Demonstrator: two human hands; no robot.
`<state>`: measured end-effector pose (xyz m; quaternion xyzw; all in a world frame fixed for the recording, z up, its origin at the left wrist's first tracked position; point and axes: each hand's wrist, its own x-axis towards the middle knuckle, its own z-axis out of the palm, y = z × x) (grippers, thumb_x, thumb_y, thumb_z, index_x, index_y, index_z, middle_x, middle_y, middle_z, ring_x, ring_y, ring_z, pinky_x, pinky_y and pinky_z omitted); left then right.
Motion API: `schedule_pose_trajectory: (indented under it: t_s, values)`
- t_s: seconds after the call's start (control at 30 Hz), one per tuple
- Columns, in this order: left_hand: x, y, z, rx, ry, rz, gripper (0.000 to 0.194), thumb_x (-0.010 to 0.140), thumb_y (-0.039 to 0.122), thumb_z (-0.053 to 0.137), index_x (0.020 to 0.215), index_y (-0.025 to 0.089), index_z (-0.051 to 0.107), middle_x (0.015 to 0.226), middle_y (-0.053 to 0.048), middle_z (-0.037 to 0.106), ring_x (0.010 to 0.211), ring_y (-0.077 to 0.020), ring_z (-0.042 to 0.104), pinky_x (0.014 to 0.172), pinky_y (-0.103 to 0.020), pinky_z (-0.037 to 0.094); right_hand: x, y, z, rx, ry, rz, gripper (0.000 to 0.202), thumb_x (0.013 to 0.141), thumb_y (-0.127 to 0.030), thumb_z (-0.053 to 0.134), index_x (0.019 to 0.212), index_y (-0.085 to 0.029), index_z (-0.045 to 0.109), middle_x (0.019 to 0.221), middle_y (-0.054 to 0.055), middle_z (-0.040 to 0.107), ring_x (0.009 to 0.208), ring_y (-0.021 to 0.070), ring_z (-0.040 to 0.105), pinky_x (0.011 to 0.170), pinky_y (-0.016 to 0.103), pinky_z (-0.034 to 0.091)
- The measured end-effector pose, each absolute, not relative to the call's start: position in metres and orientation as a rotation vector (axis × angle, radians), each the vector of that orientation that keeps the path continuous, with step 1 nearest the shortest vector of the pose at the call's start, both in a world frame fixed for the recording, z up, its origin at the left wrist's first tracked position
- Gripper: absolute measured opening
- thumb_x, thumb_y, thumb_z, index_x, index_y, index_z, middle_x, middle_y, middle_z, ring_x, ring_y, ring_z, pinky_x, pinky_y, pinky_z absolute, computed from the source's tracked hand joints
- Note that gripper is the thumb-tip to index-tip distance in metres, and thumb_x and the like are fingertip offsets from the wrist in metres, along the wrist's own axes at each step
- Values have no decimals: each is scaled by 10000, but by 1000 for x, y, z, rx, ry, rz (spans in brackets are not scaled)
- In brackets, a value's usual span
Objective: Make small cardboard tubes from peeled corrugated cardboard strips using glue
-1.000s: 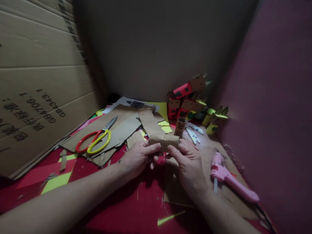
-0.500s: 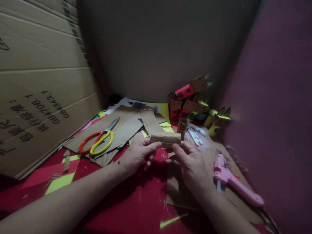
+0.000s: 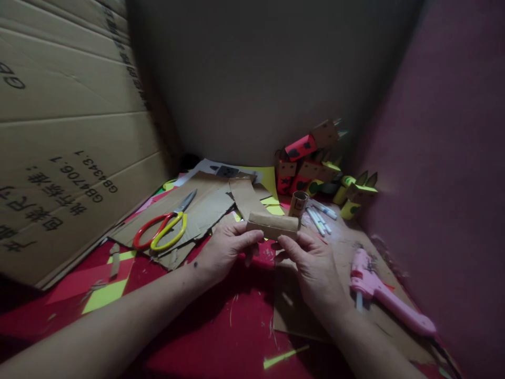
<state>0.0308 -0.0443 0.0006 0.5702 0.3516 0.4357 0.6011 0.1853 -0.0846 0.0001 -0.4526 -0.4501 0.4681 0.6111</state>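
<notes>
A folded piece of brown cardboard (image 3: 273, 223) is held up over the red table surface (image 3: 221, 326). My left hand (image 3: 226, 250) pinches its left end, thumb in front. At its right end, the thumb and fingers of my right hand (image 3: 311, 260) are closed on it. Just behind the piece lies a cardboard strip (image 3: 245, 197), and a small cardboard tube (image 3: 298, 203) stands behind my right hand. Scissors (image 3: 169, 226) with red and yellow handles rest on cardboard sheets (image 3: 209, 197) to the left.
A pink glue gun (image 3: 379, 295) lies at the right, with white markers (image 3: 319, 220) behind it. Red and yellow cardboard figures (image 3: 302, 163) are stacked at the back. A large cardboard box (image 3: 74, 126) stands at the left, and a purple wall (image 3: 453, 158) at the right.
The cardboard piece has tilted slightly in my hands, showing more of its front face. The whole view has shifted a little, so the things on the table appear slightly further right.
</notes>
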Motion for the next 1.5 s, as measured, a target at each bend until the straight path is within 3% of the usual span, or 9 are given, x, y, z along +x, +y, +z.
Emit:
schedule_pose_trajectory:
  t_s: [0.13, 0.27, 0.53, 0.73, 0.93, 1.2, 1.33, 1.5]
  values:
    - [33, -44, -6, 1192, 761, 986, 180, 741, 302, 651, 757, 126, 619, 584, 15, 562, 459, -80, 505, 400, -184, 427, 184, -85, 0, -1008, -1064, 1075, 162, 723, -279, 670, 844, -180, 711, 697, 4, 650, 624, 125, 575, 563, 239, 473]
    - [32, -42, -4, 1240, 761, 914, 181, 759, 310, 642, 787, 134, 610, 536, 23, 555, 431, -78, 492, 382, -175, 417, 186, -83, -3, -1044, -1031, 1074, 180, 732, -297, 666, 855, -171, 704, 683, -1, 638, 573, 102, 547, 510, 217, 452]
    - [24, -40, 3, 1387, 782, 920, 267, 809, 324, 576, 617, 138, 560, 491, 28, 531, 400, -68, 469, 389, -176, 381, 186, -88, 4, -1056, -1146, 997, 165, 746, -275, 652, 869, -175, 699, 727, 6, 656, 607, 108, 552, 550, 228, 463]
    - [26, -44, 7, 1509, 831, 899, 154, 769, 265, 614, 712, 124, 641, 528, 22, 567, 456, -76, 493, 457, -188, 393, 186, -87, 0, -1061, -1043, 1110, 212, 766, -350, 631, 730, -145, 668, 578, 1, 614, 512, 116, 548, 477, 237, 437]
    - [28, -45, 1, 1508, 815, 1024, 208, 818, 276, 577, 694, 124, 646, 602, 5, 607, 556, -85, 536, 569, -204, 422, 183, -86, -2, -971, -1069, 1111, 156, 744, -265, 661, 850, -154, 687, 728, 17, 666, 625, 108, 578, 560, 219, 466]
    - [32, -42, -5, 1335, 659, 934, 161, 787, 259, 620, 817, 105, 657, 670, -26, 633, 537, -93, 553, 532, -211, 450, 180, -85, 1, -963, -943, 1275, 221, 701, -304, 686, 845, -138, 665, 654, 13, 647, 525, 122, 582, 474, 240, 486]
    - [32, -41, -8, 1106, 647, 944, 178, 765, 296, 648, 783, 119, 628, 607, -3, 598, 464, -76, 523, 436, -180, 421, 180, -87, 6, -948, -1107, 1118, 222, 687, -235, 697, 899, -174, 666, 812, 28, 692, 673, 142, 626, 603, 255, 520]
    - [34, -41, -11, 1134, 592, 897, 195, 757, 297, 659, 829, 117, 640, 630, -15, 608, 491, -88, 537, 444, -188, 434, 181, -87, 5, -1039, -1222, 903, 90, 757, -244, 633, 738, -170, 679, 672, -2, 646, 609, 116, 577, 561, 226, 482]
